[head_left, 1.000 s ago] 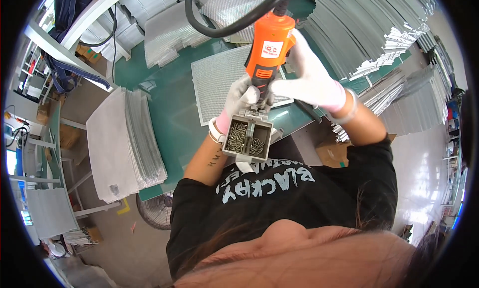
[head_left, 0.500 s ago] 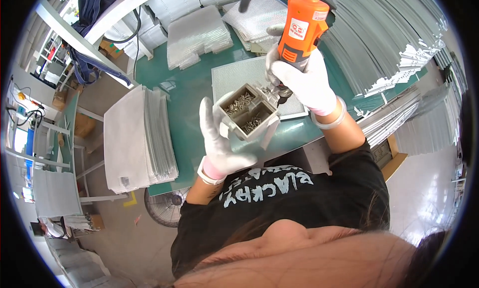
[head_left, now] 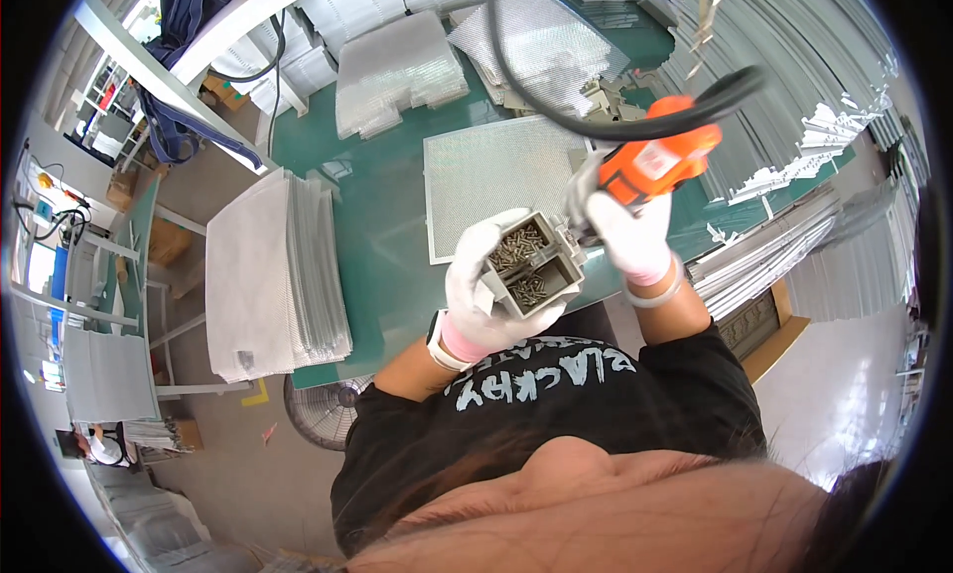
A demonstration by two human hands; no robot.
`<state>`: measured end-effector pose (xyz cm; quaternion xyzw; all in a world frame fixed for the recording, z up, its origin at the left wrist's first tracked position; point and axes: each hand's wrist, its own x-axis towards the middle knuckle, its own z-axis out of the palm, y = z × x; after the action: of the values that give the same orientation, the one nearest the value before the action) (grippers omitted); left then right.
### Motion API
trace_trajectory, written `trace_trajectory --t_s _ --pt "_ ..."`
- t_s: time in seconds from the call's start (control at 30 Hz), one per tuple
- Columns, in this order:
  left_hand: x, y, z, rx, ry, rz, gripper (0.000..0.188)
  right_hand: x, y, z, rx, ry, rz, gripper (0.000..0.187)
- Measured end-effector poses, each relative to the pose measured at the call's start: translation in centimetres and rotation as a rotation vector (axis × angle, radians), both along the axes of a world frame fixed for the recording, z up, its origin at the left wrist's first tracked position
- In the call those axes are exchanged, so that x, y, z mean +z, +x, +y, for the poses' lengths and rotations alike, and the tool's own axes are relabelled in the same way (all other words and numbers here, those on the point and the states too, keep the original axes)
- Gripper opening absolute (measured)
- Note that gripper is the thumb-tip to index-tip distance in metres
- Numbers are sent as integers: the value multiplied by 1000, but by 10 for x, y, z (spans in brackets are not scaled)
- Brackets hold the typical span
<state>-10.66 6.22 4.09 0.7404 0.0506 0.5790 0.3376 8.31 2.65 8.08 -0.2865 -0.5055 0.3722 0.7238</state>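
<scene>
At the far left a tall stack of flat mesh filter sheets [head_left: 273, 275] stands on the edge of the green worktable [head_left: 382, 216], in the same place as in the earlier views. Moving right, the left hand [head_left: 486, 290], in a white glove with a pink cuff, is closed around the underside of a small grey two-compartment box of screws [head_left: 531, 263]; its fingers wrap the near wall and base, and the box sits tipped toward the person, both compartments showing small metal screws. Half a second ago this box was held higher, over the framed mesh filter panel [head_left: 491, 186]; it has now come down and nearer the body, just over the table's front edge, while the panel lies flat and untouched behind it. To the right, the right hand [head_left: 630, 238], also gloved in white, grips the handle of an orange electric screwdriver [head_left: 660, 161] with all fingers shut round it. The tool stood nearly upright before; it now lies tilted, with its body pointing right and its tip end down beside the box's right corner. Whether the bit touches a screw cannot be told. Its black cable [head_left: 596, 127] loops up over the panel. The shift suggests that the tool's tip has been brought to the screw box rather than to the panel. Farther right, bundles of metal strips [head_left: 784, 107] lie along the table.
</scene>
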Motion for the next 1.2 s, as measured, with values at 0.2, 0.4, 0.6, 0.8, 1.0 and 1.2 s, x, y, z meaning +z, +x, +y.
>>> trace_trajectory --t_s 0.2,0.4,0.6,0.8,1.0,1.2 --pt "-3 6 3 166 107 19 100 -9 -4 2 -75 -58 -46 59" --pt "-15 14 2 138 106 -41 95 4 -4 0 -42 85 42 56" --pt "9 11 -1 106 107 -71 94 -18 -4 0 -112 -105 -92 51" --pt "-7 5 -3 62 103 30 101 -2 0 2 -27 129 31 58" --pt "-2 11 -8 147 107 -6 103 0 0 4 -4 147 17 59" --pt "5 7 -7 165 152 2 95 0 -4 -1 -9 110 73 58"
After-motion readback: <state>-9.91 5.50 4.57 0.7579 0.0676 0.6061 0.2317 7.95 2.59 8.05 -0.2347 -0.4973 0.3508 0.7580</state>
